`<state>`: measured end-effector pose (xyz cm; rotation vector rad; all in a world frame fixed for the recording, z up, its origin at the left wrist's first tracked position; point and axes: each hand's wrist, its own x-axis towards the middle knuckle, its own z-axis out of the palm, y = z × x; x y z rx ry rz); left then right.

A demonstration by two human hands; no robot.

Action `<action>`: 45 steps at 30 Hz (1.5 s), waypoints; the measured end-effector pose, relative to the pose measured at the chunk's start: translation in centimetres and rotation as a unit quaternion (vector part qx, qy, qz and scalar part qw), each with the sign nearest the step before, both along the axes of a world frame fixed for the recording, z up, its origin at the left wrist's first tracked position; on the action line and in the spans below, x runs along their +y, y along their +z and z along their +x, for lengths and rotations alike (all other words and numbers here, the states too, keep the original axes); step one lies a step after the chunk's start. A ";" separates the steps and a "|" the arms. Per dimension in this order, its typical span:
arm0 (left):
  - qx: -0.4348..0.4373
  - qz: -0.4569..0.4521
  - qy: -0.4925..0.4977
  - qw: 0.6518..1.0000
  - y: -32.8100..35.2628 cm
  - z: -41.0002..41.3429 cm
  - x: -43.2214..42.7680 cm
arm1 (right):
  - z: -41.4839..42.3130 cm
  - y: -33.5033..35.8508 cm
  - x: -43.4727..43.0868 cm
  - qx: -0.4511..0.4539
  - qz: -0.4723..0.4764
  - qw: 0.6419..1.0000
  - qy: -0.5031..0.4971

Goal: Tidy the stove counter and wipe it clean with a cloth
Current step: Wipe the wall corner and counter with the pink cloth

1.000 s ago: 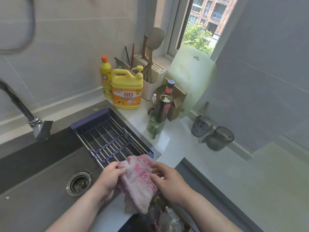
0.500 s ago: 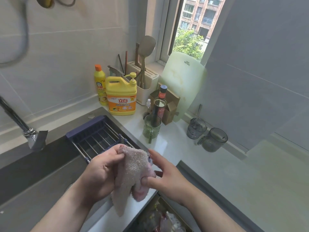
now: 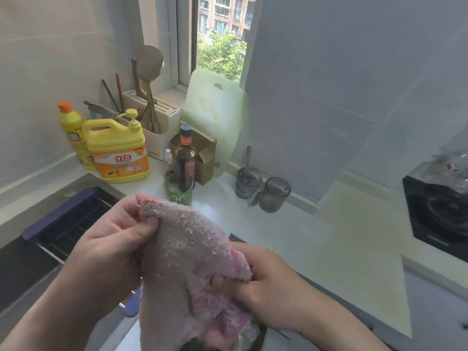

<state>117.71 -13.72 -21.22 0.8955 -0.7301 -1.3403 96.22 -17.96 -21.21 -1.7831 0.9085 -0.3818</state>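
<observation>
Lifted off the sink rack [image 3: 63, 224], the pink cloth [image 3: 187, 254] hung opened out before the counter [image 3: 291, 231] — left hand [image 3: 111, 239] pinching its top corner, right hand [image 3: 268, 287] gripping its lower edge — wiping yet to start

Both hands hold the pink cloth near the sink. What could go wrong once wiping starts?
The green glass and tall dark bottle stand crowded just beyond the cloth; a sweep there could tip them. The grey cup holding a utensil and the handled grey cup beside it sit on the counter in the wiping path; they may get knocked or leave unwiped patches.
</observation>
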 end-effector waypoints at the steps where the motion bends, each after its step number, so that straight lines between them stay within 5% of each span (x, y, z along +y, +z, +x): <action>1: -0.010 -0.002 0.000 1.000 0.2 -0.9 -0.4 | -1.0 0.6 0.3 -0.018 0.002 1.000 -0.015; 12: 0.050 0.013 -0.066 0.996 0.8 -16.5 -1.3 | -14.3 2.5 5.8 -0.224 0.069 0.932 -0.278; 17: 0.134 0.112 -0.301 0.938 -0.2 -25.1 2.6 | -21.1 3.5 9.9 -0.367 0.109 0.857 -0.345; 22: 0.098 0.072 -0.295 0.948 -1.5 -32.1 6.9 | -28.0 3.8 14.5 -0.387 0.113 0.817 -0.412; 25: 0.023 0.028 -0.432 0.901 -1.6 -35.8 8.2 | -31.8 3.8 17.4 -0.402 0.109 0.799 -0.433; 30: 0.021 0.046 -0.377 0.925 -0.2 -42.0 10.5 | -37.1 2.5 21.1 -0.551 0.177 0.662 -0.476; 33: 0.072 0.062 -0.389 0.916 0.5 -45.3 11.3 | -39.4 1.3 23.6 -0.519 0.250 0.631 -0.519; 35: 0.077 0.052 -0.415 0.905 1.0 -47.1 11.5 | -40.7 0.5 25.1 -0.450 0.281 0.649 -0.545; 39: 0.037 0.021 -0.457 0.888 0.9 -49.8 11.1 | -42.6 -0.6 26.2 -0.349 0.268 0.740 -0.509; 45: -0.077 -0.023 -0.499 0.863 0.7 -54.3 10.1 | -45.9 -1.7 26.2 -0.335 0.093 0.736 -0.581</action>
